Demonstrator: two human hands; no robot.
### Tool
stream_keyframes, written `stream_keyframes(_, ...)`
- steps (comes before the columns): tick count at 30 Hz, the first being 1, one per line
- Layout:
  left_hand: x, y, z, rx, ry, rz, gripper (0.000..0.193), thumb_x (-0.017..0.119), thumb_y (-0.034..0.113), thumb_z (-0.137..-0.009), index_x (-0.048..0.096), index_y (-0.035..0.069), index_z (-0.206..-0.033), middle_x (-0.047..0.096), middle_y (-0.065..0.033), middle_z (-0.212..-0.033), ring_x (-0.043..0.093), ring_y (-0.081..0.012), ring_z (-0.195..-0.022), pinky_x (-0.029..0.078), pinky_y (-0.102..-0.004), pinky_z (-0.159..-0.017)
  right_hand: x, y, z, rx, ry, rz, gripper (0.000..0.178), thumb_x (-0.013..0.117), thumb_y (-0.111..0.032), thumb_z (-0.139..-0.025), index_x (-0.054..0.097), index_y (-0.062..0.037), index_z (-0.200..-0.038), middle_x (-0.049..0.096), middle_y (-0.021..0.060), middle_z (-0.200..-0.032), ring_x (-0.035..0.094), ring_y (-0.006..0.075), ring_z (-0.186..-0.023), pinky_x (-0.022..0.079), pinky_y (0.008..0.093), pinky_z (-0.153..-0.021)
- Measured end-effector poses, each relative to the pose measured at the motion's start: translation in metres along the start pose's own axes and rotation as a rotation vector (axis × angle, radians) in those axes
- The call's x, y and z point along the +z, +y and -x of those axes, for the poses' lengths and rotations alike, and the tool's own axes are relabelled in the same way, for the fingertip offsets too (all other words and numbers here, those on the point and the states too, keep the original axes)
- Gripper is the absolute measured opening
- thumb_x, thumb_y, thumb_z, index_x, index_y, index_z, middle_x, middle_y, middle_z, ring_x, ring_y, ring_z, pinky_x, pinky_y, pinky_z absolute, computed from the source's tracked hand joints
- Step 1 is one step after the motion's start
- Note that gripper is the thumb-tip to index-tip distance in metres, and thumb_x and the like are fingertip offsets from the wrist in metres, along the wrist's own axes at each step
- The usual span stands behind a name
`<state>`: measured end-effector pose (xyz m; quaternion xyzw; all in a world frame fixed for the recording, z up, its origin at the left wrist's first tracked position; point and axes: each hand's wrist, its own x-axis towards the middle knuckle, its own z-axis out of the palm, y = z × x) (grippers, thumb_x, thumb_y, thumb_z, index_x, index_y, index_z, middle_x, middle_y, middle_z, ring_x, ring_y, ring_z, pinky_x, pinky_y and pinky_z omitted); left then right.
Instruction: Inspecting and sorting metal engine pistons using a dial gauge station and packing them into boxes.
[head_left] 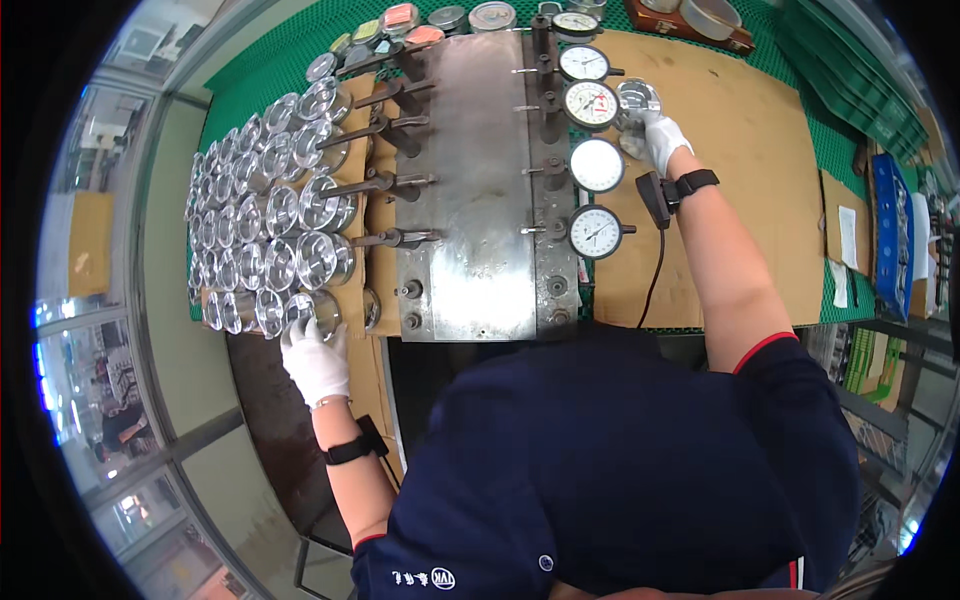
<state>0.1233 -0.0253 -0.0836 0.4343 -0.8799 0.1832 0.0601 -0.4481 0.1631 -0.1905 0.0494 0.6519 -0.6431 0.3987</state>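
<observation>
At lower left of the frame, the gloved left hand (314, 362) closes its fingers on a shiny round gauge case (301, 311) at the edge of the stacked cases (260, 225). At upper centre-right, the right hand (661, 137) grips what looks like a clear cover (637, 100) (glare blurs it) beside the dial gauges (592, 105) on the steel fixture (478, 190).

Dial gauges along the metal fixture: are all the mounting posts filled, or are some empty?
Some empty. Four dial gauges sit on the metal fixture; the nearest posts hold none.
</observation>
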Motion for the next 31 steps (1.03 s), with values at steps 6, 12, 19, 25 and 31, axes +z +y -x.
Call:
stream_keyframes(6,-0.005,0.004,-0.015,-0.254,-0.156,0.075,0.037,0.081,0.040,-0.080,0.074,0.004,-0.083,0.072,-0.0156,-0.087,0.069,-0.0380,-0.084,0.055,-0.0410,-0.080,0.002,-0.007,0.079,-0.147,-0.067,-0.013,0.058,0.062,-0.033,-0.097,0.044,0.0010,-0.141,0.068,0.0184,-0.105,0.070,0.0269,-0.079,0.057,0.0366,-0.071)
stream_keyframes(12,-0.048,-0.004,-0.029,-0.682,-0.225,1.386,0.036,0.075,0.030,-0.091,0.072,-0.003,-0.106,0.075,-0.0079,-0.094,0.070,-0.0165,-0.077,0.054,-0.0288,-0.069,0.018,-0.046,0.220,-0.450,0.033,0.202,0.057,0.064,-0.026,-0.098,0.044,0.0010,-0.144,0.068,0.0134,-0.098,0.067,0.0180,-0.070,0.055,0.0270,-0.062)
stream_keyframes(19,-0.129,0.069,-0.058,-0.385,-0.857,2.115,0.042,0.058,0.026,-0.101,0.062,-0.010,-0.122,0.069,-0.0145,-0.113,0.068,-0.0209,-0.094,0.054,-0.0313,-0.079,0.123,0.008,0.297,-0.845,-0.861,0.687,0.103,0.085,-0.016,-0.076,0.022,0.0039,-0.154,0.062,0.0175,-0.128,0.062,0.0270,-0.119,0.043,0.0371,-0.107)
stream_keyframes(25,-0.092,0.084,-0.079,0.082,-0.993,1.401,0.034,0.063,0.025,-0.097,0.063,-0.004,-0.117,0.070,-0.0173,-0.101,0.069,-0.0240,-0.089,0.055,-0.0332,-0.078,0.140,0.042,0.296,-0.923,-0.446,0.936,0.099,0.079,-0.031,-0.072,0.029,-0.0065,-0.154,0.057,0.0227,-0.117,0.061,0.0403,-0.104,0.051,0.0427,-0.091)
stream_keyframes(31,-0.086,0.119,-0.090,0.803,-0.132,0.840,0.079,0.079,0.021,-0.075,0.043,0.004,-0.144,0.052,-0.0213,-0.137,0.051,-0.0423,-0.124,0.041,-0.0441,-0.108,0.153,0.049,0.285,-0.944,-0.199,1.229,0.089,0.077,-0.030,-0.078,0.032,-0.0168,-0.153,0.052,0.0235,-0.128,0.063,0.0416,-0.103,0.056,0.0443,-0.086)
